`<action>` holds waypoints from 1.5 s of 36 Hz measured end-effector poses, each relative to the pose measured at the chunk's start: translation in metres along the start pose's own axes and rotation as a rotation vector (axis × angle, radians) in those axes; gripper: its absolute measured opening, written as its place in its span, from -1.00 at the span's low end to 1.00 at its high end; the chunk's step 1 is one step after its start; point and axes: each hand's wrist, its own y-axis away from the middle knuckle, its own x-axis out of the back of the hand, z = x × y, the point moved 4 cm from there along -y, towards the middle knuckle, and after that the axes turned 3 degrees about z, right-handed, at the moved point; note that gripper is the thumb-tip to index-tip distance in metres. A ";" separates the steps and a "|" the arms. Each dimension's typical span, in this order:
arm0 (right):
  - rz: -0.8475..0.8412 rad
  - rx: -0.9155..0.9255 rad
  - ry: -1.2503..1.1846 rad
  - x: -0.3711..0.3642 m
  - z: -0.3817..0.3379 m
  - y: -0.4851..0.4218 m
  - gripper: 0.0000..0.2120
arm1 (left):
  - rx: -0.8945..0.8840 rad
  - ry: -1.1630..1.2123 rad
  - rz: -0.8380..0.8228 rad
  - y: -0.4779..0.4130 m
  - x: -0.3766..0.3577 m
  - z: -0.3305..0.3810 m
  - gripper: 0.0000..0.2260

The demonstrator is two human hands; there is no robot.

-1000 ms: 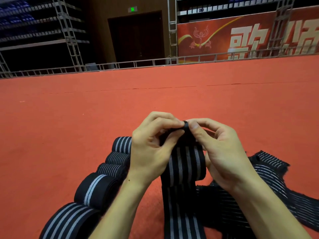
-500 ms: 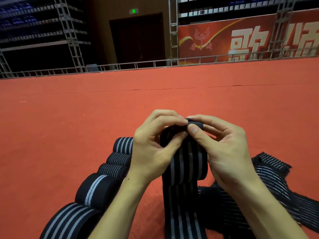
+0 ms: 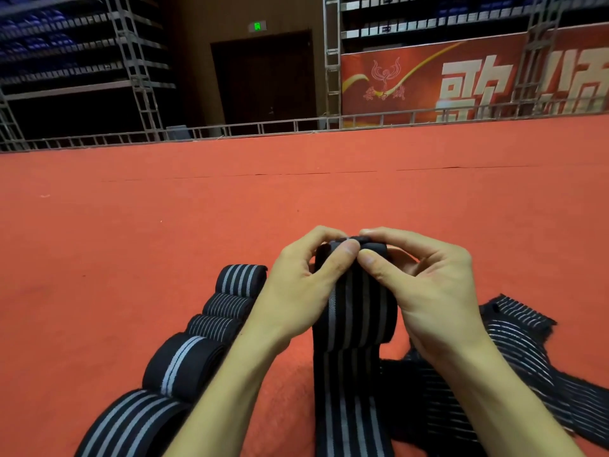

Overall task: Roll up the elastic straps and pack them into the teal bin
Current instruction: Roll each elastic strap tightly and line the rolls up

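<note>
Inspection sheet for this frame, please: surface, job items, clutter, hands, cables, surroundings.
Surface: red carpet.
Job's things: striped strap partly rolled at its top end, tail hanging down; five rolled straps in a row to its left; loose straps heaped on the right; teal bin not in view.
Clutter: nothing seen.
Grippers: left hand and right hand both pinch the strap's rolled end.
Cables: nothing seen.
Surroundings: metal railing, red banner, dark door.

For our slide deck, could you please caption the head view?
Left hand and right hand pinch a striped elastic strap beside five finished rolls on red carpet.
</note>
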 end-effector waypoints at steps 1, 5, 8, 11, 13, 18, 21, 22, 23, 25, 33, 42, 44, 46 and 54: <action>-0.001 -0.003 0.006 0.000 0.001 0.000 -0.80 | 0.015 0.017 -0.005 0.000 0.000 0.000 -0.81; -0.022 -0.036 0.010 0.001 0.001 0.000 -0.81 | 0.035 0.117 0.004 0.000 0.004 0.001 -0.91; -0.019 -0.099 0.019 0.002 0.002 0.000 -0.70 | 0.043 0.175 0.036 0.001 0.006 0.001 -0.84; -0.036 -0.144 0.008 0.002 0.005 0.000 -0.68 | 0.022 0.167 0.055 0.001 0.005 0.000 -0.94; -0.044 -0.149 0.016 0.001 0.004 0.000 -0.69 | 0.023 0.164 0.075 0.000 0.006 0.000 -0.93; -0.116 -0.118 0.079 -0.004 0.004 0.002 -0.77 | 0.003 0.145 0.100 -0.001 0.010 -0.002 -0.84; -0.125 -0.100 0.099 -0.004 0.004 0.002 -0.77 | 0.004 0.127 0.095 -0.001 0.009 -0.003 -0.87; -0.117 -0.097 0.102 -0.004 0.004 0.002 -0.78 | 0.008 0.128 0.083 -0.001 0.008 -0.002 -0.88; -0.109 -0.101 0.096 -0.003 0.004 0.002 -0.78 | 0.008 0.130 0.069 0.000 0.007 -0.002 -0.90; -0.102 -0.121 0.065 -0.003 0.005 0.001 -0.79 | -0.010 0.135 0.053 0.000 0.006 0.001 -0.95; -0.212 -0.252 0.013 -0.004 0.010 0.001 -0.65 | -0.039 0.089 0.079 0.000 0.009 -0.001 -0.92; -0.130 -0.255 -0.046 0.000 0.003 -0.001 -0.58 | -0.129 0.150 0.067 0.001 0.008 0.005 -0.83; -0.150 -0.286 -0.095 0.001 0.003 -0.002 -0.51 | -0.151 0.155 0.055 0.001 0.008 0.004 -0.81; -0.202 -0.287 -0.114 0.000 0.003 -0.002 -0.53 | -0.175 0.149 0.051 0.002 0.008 0.003 -0.81; -0.186 -0.093 0.064 -0.008 0.008 0.002 -0.58 | -0.237 -0.033 -0.051 0.007 -0.014 0.005 -0.70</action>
